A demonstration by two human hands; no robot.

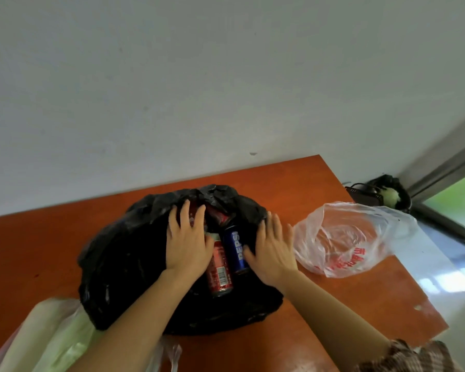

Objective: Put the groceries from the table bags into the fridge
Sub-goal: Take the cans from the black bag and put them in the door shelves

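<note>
A black plastic bag lies open on the orange table. Inside it, a red soda can and a blue Pepsi can lie side by side, with another red can farther back. My left hand rests with spread fingers over the cans, its fingertips on the far red can. My right hand lies flat on the bag's right edge, thumb against the Pepsi can. No fridge is in view.
A crumpled clear plastic bag with red print sits right of the black bag. A pale green and white bag lies at the near left. Past the table's right edge a dark bin stands on the floor. A white wall rises behind.
</note>
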